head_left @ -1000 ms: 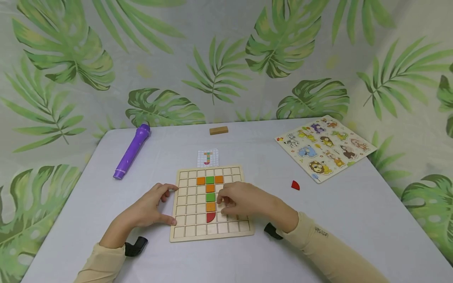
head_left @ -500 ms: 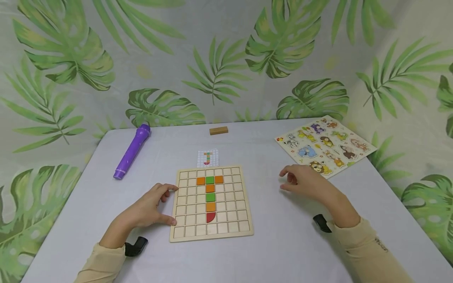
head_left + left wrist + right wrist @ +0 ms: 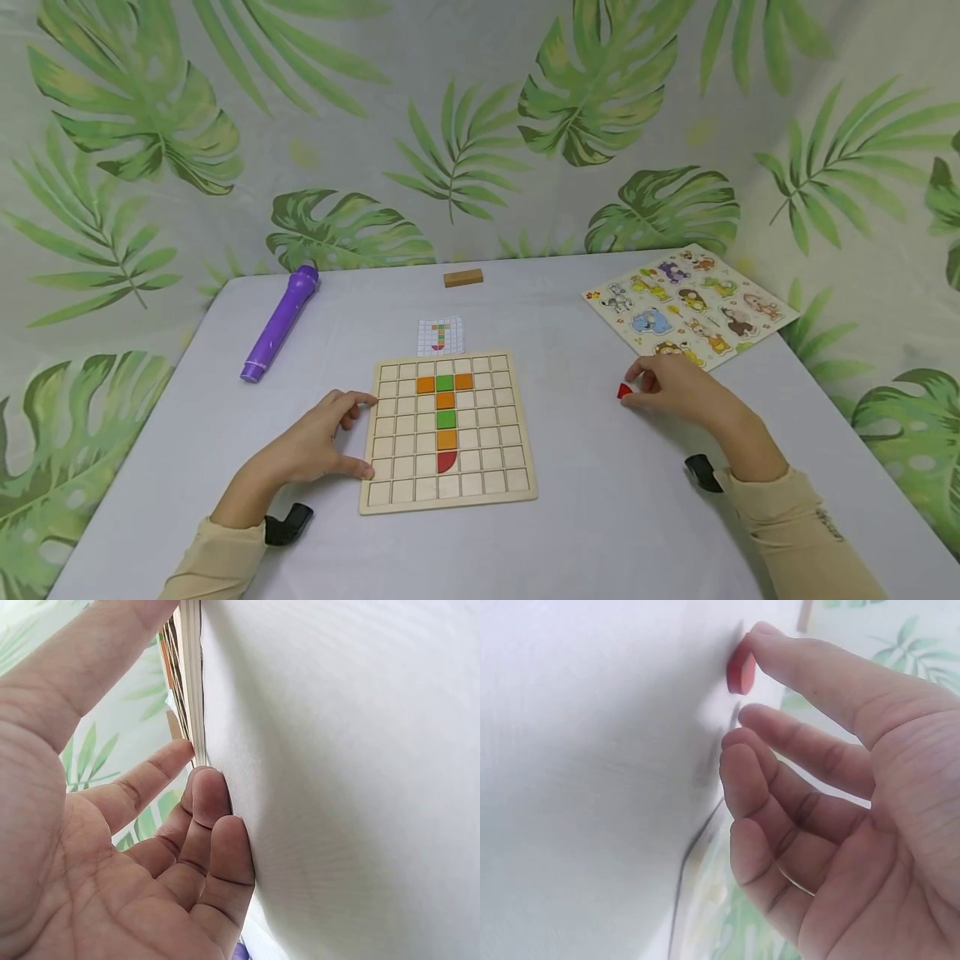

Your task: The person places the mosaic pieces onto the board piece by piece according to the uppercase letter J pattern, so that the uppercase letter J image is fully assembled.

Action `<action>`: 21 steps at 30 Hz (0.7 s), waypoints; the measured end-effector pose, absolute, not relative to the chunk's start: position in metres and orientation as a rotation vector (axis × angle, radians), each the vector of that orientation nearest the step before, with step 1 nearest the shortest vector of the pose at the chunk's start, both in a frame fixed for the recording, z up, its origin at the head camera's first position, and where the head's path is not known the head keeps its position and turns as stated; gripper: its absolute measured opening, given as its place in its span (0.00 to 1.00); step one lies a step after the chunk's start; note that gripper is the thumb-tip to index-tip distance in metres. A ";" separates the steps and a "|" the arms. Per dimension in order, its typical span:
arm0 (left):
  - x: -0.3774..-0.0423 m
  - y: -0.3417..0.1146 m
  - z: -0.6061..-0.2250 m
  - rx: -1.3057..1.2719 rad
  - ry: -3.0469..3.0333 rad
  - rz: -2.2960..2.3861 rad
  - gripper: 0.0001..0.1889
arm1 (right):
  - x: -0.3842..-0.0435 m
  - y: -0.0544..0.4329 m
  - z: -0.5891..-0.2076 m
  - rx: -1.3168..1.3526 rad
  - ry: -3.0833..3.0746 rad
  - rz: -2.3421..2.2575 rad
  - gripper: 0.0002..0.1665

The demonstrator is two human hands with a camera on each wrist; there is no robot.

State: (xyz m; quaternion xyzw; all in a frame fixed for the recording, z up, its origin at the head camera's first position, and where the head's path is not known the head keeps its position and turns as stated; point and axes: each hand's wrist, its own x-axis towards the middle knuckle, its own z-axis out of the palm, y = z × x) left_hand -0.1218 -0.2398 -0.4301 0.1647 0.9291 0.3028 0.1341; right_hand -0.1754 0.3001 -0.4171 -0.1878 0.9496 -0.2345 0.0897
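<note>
A square wooden grid board (image 3: 491, 417) lies on the table, with orange and green square tiles and a red quarter-round tile (image 3: 447, 461) set in a T-like line. My left hand (image 3: 318, 437) rests at its left side, thumb and index fingertips on the edge; the left wrist view shows them at the board's side (image 3: 193, 682). To the right, my right hand (image 3: 678, 390) is over a second red quarter-round piece (image 3: 623, 391). In the right wrist view, the thumb tip touches that red piece (image 3: 740, 667), while the index fingertip stays slightly apart below it.
A small printed pattern card (image 3: 441, 335) lies just behind the board. Farther back is a wooden block (image 3: 463, 277). A purple microphone-shaped tube (image 3: 279, 325) lies at left, and an animal puzzle board (image 3: 690, 308) at back right, close behind my right hand.
My right hand has moved from over the grid board rightward to the loose red piece, now with its thumb touching it. My left hand has stayed at the board's edge.
</note>
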 end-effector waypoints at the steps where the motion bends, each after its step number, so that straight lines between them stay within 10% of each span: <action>1: -0.122 -0.240 -0.430 0.478 2.694 0.878 0.50 | -0.176 0.300 -0.418 -0.569 2.826 -0.698 0.16; 21: -0.121 -0.239 -0.429 0.471 2.686 0.886 0.51 | -0.181 0.282 -0.418 -0.661 2.755 -0.707 0.13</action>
